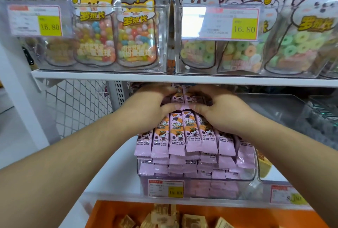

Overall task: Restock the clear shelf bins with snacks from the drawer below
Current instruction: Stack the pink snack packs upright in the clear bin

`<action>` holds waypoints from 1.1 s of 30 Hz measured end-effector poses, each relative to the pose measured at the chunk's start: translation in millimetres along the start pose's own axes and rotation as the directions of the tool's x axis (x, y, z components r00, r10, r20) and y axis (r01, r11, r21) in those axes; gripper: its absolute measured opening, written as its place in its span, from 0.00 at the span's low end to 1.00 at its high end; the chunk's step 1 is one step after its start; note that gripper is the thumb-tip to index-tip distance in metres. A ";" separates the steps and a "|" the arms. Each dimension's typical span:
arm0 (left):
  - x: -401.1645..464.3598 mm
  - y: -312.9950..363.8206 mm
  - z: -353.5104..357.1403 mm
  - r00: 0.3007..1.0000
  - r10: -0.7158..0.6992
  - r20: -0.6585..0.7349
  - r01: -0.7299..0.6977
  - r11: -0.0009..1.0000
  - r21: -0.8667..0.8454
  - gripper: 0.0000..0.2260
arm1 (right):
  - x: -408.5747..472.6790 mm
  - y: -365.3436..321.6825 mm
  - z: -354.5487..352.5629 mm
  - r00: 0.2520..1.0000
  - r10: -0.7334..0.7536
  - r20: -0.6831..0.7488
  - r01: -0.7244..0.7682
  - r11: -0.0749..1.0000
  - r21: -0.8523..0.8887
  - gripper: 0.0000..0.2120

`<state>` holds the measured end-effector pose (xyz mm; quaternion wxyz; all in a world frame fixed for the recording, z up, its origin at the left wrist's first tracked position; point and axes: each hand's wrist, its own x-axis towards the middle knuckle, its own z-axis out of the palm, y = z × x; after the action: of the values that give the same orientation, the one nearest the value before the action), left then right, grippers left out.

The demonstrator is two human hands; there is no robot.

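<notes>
Starting near: orange drawer [128, 211] with tan wrapped snacks [164, 215]. Above it, clear bin [197, 185] piled with pink snack packets [184, 136]. Left hand [151, 107] and right hand [217, 109] both pinch packets at the pile's rear, under upper shelf [109, 77]. Candy pouches [135, 34] beyond.

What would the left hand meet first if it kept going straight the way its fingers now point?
Probably the right hand: the left hand points rightward across the pink snack packets both hands hold, fingertips nearly meeting. Depth is unclear.
</notes>
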<state>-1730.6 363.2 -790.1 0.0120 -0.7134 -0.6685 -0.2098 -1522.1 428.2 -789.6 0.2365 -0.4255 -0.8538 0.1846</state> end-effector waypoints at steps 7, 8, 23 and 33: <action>7.4 -7.7 2.8 1.000 -0.009 -0.010 0.008 0.997 -0.074 0.23 | 4.2 -2.2 -0.1 1.000 0.011 -0.004 -0.011 1.000 -0.011 0.20; 7.8 -7.2 2.5 1.000 -0.012 -0.020 0.010 0.998 -0.069 0.22 | 5.8 -2.5 0.3 1.000 0.019 0.000 -0.019 1.000 -0.011 0.20; 11.9 -4.4 11.1 0.992 -0.044 -0.122 0.039 0.999 -0.038 0.19 | 18.5 0.3 3.0 0.996 0.030 0.086 -0.019 0.992 -0.124 0.26; 8.9 -2.6 16.4 0.990 -0.042 -0.135 0.039 0.999 -0.023 0.21 | 32.9 10.4 11.0 0.994 -0.003 0.114 0.030 0.972 -0.234 0.30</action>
<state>-1728.3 376.8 -802.9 0.0457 -0.6839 -0.6783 -0.2649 -1538.9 459.7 -795.9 0.1375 -0.4323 -0.8851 0.1037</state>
